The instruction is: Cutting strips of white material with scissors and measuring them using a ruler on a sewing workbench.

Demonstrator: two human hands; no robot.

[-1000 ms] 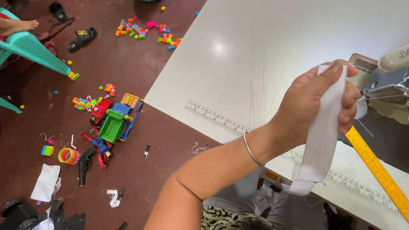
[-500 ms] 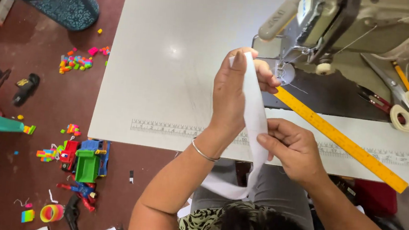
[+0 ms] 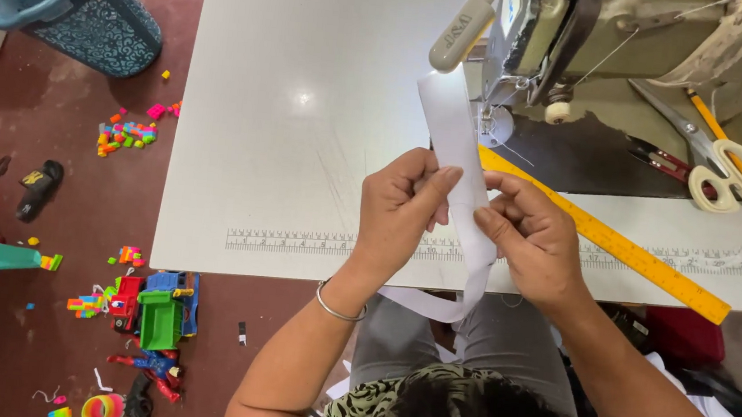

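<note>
Over the white table (image 3: 312, 67), near its front edge, a sewing machine (image 3: 606, 32) sits at the top right, its upper part cut off by the frame, with scissors (image 3: 720, 165) and a yellow ruler (image 3: 604, 235) beside it. Both hands pinch a long white fabric strip (image 3: 451, 126): left hand (image 3: 402, 212) and right hand (image 3: 531, 238) grasp its middle. Its top end rises toward the needle area, hard to make out, and its tail loops below the table edge.
</note>
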